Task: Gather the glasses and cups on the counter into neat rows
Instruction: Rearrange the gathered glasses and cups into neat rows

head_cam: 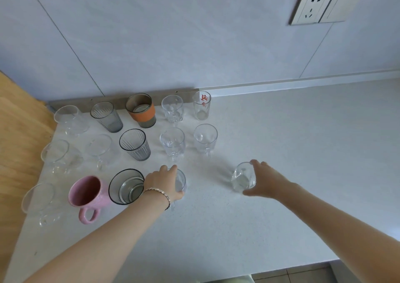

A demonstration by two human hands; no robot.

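Left hand grips a clear glass cup near the pink ceramic mug; right hand holds a clear tumbler farther right.

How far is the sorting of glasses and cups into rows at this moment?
Done: two rows of five stand at the back. In hand: the left hand grips a clear handled glass in the front row, beside the black-rimmed glass; the right hand grips a small clear glass, apart at the right. Left: bringing it into line.
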